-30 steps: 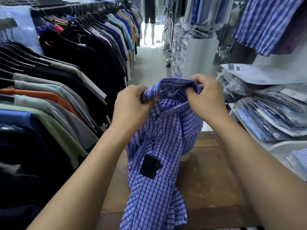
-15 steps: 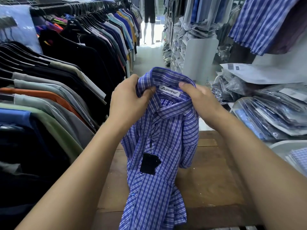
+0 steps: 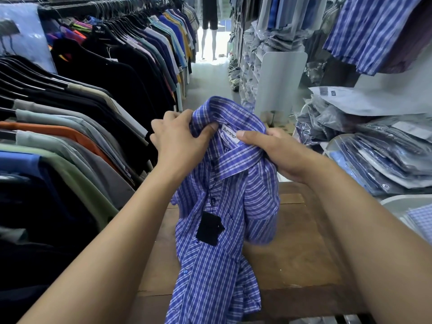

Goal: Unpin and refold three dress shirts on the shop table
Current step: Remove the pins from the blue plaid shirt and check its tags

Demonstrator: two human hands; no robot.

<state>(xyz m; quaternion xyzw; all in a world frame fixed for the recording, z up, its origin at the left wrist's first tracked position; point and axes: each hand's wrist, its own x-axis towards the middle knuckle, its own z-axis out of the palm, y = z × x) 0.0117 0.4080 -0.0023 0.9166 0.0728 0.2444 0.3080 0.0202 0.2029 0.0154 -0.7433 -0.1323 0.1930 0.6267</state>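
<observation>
Centre frame, your left hand (image 3: 180, 143) and right hand (image 3: 280, 153) gripped the collar (image 3: 233, 108) of a soft, light shirt (image 3: 210, 277) drooping over the desk (image 3: 304, 253); shoulders likely offered steadier holds.

A white neck label (image 3: 230, 136) inside the collar of the blue checked shirt (image 3: 217, 265) reads "BLENTINO" in dark capitals. A black hanger (image 3: 102, 32) on the rack carries small white lettering, too blurred to read. Any print on the shirt's black hang tag (image 3: 209, 228) cannot be made out.
</observation>
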